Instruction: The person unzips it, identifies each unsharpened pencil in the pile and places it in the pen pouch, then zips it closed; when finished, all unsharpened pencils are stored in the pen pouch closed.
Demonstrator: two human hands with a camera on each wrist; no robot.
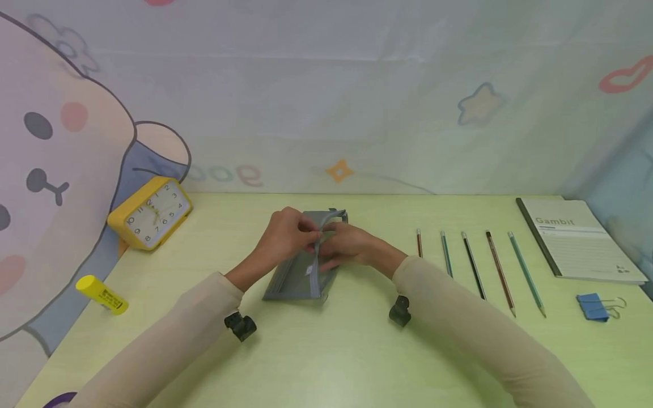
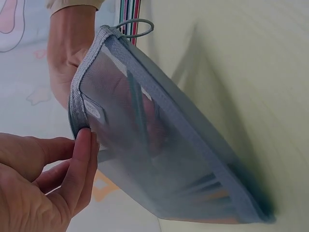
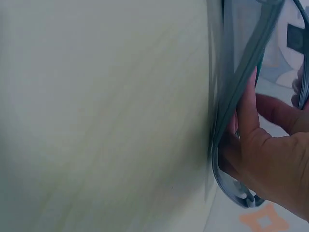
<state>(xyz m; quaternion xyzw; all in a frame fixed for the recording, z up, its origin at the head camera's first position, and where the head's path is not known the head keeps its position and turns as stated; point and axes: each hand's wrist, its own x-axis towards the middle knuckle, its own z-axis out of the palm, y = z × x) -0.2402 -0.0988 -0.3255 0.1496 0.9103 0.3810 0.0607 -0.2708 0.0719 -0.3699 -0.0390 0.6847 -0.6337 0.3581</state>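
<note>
A grey mesh zip pouch [image 1: 296,280] stands tilted on the table between both hands. My left hand [image 1: 289,233] pinches its zipped top edge between thumb and fingers; in the left wrist view, a small pale label [image 2: 93,109] sits just beside those fingertips. My right hand [image 1: 352,242] reaches into the pouch's mouth from the right, its fingers [image 3: 248,104] partly behind the zip band. Through the mesh a teal pencil [image 2: 136,104] shows close to the right fingers; I cannot tell whether they grip it. Darker sticks [image 2: 198,184] lie low inside the pouch.
Several pencils [image 1: 500,272] lie in a row on the right, beside a notebook [image 1: 586,241] and a blue binder clip [image 1: 593,307]. On the left are a yellow clock [image 1: 153,212] and a yellow glue stick [image 1: 102,293]. A purple ring-shaped edge [image 1: 60,400] shows at bottom left.
</note>
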